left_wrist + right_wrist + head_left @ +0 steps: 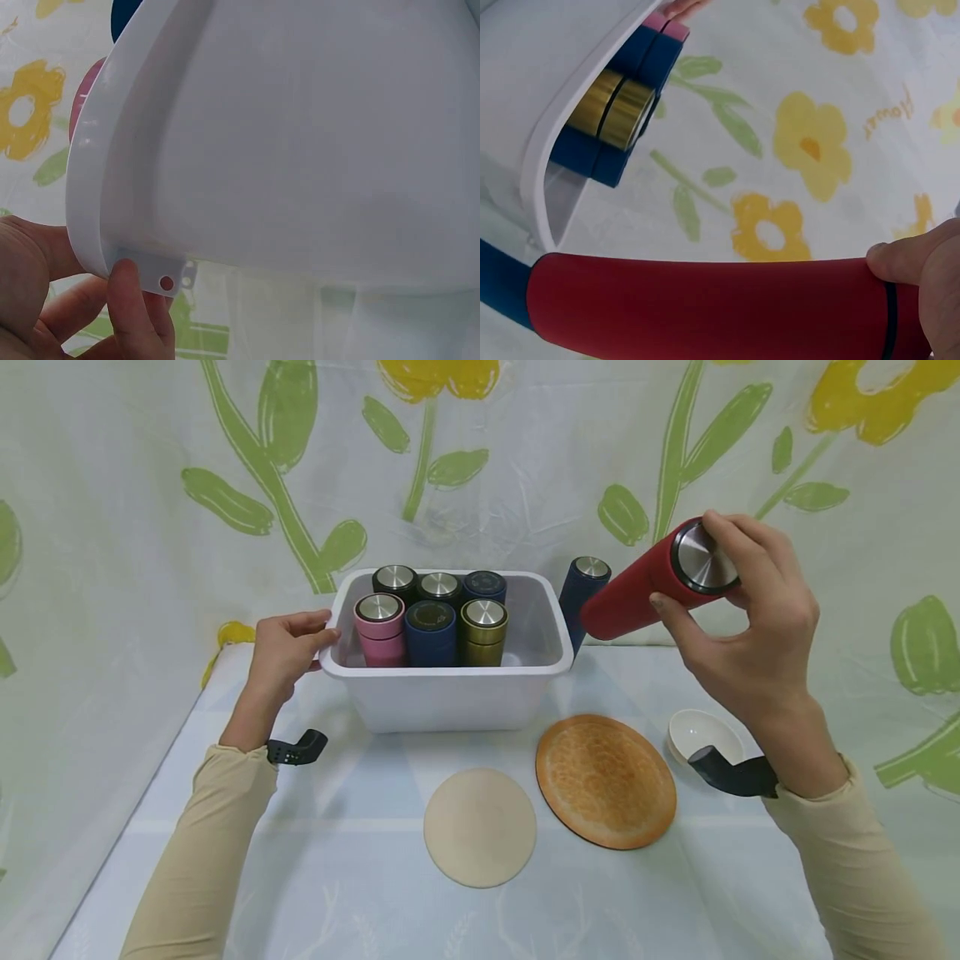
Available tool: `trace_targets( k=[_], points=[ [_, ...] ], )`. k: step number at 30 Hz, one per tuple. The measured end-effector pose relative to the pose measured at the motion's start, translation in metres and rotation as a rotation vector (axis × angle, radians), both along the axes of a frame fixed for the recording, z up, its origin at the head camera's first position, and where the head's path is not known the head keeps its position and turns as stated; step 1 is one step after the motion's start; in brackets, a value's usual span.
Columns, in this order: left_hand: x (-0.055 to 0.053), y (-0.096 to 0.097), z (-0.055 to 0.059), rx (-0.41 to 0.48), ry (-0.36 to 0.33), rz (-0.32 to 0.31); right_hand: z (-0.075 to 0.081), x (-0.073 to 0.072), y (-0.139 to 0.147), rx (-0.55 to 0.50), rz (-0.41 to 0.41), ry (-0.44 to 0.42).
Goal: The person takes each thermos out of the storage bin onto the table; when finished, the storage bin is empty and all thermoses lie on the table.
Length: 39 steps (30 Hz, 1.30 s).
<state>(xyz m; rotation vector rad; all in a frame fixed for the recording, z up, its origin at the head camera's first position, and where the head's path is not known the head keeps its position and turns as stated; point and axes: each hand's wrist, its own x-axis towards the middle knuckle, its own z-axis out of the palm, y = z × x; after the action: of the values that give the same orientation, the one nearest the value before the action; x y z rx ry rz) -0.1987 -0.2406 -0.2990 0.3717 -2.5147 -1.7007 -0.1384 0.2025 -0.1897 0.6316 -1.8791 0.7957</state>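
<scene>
The red flask (637, 589) is held up off the table, to the right of the white tub (450, 697). Its long axis lies well over from upright — the steel cap at the upper right, the base lower and to the left, pointing toward the tub's right end. That slant seems to be what matters most, since the flasks in the tub all stand upright.

The right hand (757, 602) is the one on it: it grips the cap end, thumb on the near side, fingers partly spread round the far side. The left hand (288, 647) is well apart from the flask, at the tub's opposite end, fingers and thumb bent about the rim there.

Just behind the red base, in the head view, a blue flask (581, 593) stands outside the tub; whether the two touch, I cannot tell. Inside the tub, a pink flask (380, 635), a dark-lidded blue one (431, 639) and a gold one (483, 639) stand in front of three dark flasks (438, 586).

Nearer the person lie a brown disc (607, 781), a pale disc (480, 827) and a white bowl (697, 732).
</scene>
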Motion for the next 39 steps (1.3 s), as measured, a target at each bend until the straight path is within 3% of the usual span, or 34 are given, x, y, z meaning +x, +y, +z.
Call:
trace_targets(
  k=[11, 23, 39],
  points=[
    [0.001, 0.000, 0.001, 0.004, -0.004, 0.000, -0.008, -0.013, 0.028, 0.042, -0.077, -0.026],
    [0.001, 0.001, 0.001, 0.015, -0.010, 0.001, -0.028, -0.041, 0.057, 0.062, -0.143, -0.092],
    [0.003, 0.001, 0.002, 0.015, -0.001, 0.001, -0.057, -0.083, 0.068, 0.037, -0.183, -0.204]
  ],
)
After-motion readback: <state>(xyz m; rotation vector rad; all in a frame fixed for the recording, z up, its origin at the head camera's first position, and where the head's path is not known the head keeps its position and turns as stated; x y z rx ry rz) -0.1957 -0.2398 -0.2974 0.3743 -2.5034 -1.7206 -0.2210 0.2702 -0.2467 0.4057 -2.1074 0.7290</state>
